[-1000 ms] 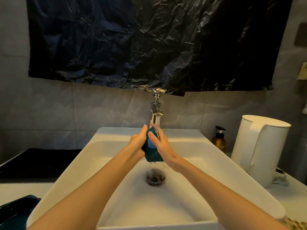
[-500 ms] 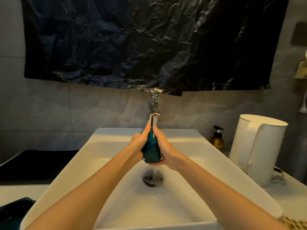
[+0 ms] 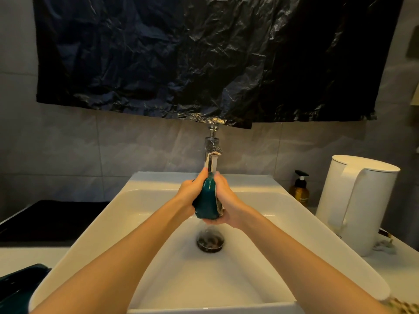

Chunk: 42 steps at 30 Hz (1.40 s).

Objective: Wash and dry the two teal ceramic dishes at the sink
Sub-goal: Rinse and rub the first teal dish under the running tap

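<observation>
A small teal ceramic dish (image 3: pixel 207 201) is held on edge under the chrome tap (image 3: pixel 211 155), above the white sink (image 3: pixel 158 223). My left hand (image 3: pixel 189 196) grips its left side, fingers curled over the rim. My right hand (image 3: pixel 224 203) cups its right side and underside. Water runs off the dish down to the drain (image 3: pixel 210 242). The second teal dish (image 3: pixel 17 285) lies on the counter at the bottom left, partly cut off by the frame.
A white kettle (image 3: pixel 356 205) stands right of the sink, with an amber pump bottle (image 3: pixel 300 189) behind it. A black mat (image 3: pixel 49 219) covers the counter at left. Black plastic sheeting (image 3: pixel 204 57) hangs on the wall above the tap.
Both hands have turned the dish under the tap; my right hand slid from the dish's face down to cup its right side and bottom.
</observation>
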Tool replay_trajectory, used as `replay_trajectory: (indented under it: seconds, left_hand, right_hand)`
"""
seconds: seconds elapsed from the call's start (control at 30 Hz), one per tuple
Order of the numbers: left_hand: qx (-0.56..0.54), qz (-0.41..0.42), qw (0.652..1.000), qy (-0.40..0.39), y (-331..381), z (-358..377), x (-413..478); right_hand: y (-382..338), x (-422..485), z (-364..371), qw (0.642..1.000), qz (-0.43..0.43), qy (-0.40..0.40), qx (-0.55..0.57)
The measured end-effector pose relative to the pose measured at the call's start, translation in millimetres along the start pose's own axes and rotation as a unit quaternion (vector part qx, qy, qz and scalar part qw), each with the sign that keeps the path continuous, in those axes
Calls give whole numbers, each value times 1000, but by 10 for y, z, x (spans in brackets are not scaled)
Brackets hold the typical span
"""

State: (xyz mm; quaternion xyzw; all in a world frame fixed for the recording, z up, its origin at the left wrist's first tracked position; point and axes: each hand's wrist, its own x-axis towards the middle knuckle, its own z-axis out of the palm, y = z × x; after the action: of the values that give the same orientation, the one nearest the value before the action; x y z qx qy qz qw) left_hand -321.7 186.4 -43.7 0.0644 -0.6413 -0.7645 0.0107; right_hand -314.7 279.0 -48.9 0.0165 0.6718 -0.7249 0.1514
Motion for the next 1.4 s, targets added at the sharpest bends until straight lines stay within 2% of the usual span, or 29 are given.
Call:
replay_trajectory:
  seconds: [0.2,0.33,0.4,0.6,0.77,0.93,1.13,1.3,1.4]
  left_hand:
    - [28,18,999,-3,29,-33,12]
    - [70,38,996,-42,-2,-40,4]
    - [70,39,996,-51,1,-50,-3]
    - [97,25,992,-82,24,-159,-4]
    - [83,12,989,-123,46,-227,-2]
    - [76,-7,995,-66,53,-253,50]
    - [64,-28,997,-31,-3,-212,107]
    - [9,-41,999,-27,-4,-229,88]
    - [7,-42,999,-16,18,-243,92]
  right_hand:
    - [-20,23,-201,994,-68,-74,-30]
    - [-45,42,-164,998,-48,-27,13]
    - [-53,68,-180,998,-47,-28,16]
    - [-37,74,-279,995,23,-94,18]
    - [-45,79,-369,991,35,-117,50]
    - [-12,148,-302,990,39,-104,86]
    - [-45,96,-180,997,58,-15,47]
    - [-55,136,-179,982,103,-63,144]
    - [-73,128,-193,987,93,-76,109]
